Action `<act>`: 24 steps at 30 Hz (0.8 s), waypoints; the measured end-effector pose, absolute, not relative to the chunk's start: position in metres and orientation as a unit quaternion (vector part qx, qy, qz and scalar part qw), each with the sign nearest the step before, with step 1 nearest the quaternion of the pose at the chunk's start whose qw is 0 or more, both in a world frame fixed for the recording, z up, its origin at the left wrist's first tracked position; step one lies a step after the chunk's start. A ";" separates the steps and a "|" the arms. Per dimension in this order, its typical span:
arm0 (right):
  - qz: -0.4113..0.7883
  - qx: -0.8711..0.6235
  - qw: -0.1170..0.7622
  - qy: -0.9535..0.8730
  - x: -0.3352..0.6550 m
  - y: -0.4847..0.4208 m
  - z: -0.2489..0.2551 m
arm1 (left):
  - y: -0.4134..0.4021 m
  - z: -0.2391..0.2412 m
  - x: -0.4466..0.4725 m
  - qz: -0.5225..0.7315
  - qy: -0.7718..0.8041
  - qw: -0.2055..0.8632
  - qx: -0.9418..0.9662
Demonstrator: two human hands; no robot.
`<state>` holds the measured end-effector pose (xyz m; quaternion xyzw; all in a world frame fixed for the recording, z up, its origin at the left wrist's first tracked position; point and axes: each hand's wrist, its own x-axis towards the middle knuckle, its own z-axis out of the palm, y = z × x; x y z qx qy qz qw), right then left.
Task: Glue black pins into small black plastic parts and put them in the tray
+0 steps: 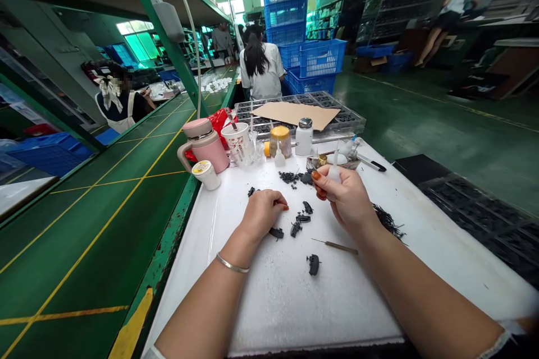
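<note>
White squeeze bottle [334, 171] pinched upright in our right hand [344, 199]; our left hand [263, 214] curled palm-down beside black plastic parts [296, 224], grip unclear.

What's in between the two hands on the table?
In the head view, small black parts lie on the white work surface between the left hand and the right hand, which holds a white dropper bottle.
</note>
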<state>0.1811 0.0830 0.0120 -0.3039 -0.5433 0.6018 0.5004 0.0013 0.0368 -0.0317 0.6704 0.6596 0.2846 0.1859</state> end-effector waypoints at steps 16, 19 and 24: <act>0.591 -0.310 0.481 -0.568 0.183 0.085 0.013 | 0.028 -0.019 -0.007 0.546 0.550 0.476 0.416; 0.581 -0.308 0.446 -0.607 0.181 0.082 0.011 | 0.020 -0.011 -0.005 0.581 0.508 0.528 0.354; 0.569 -0.298 0.416 -0.644 0.179 0.080 0.008 | 0.014 -0.003 -0.001 0.628 0.441 0.570 0.295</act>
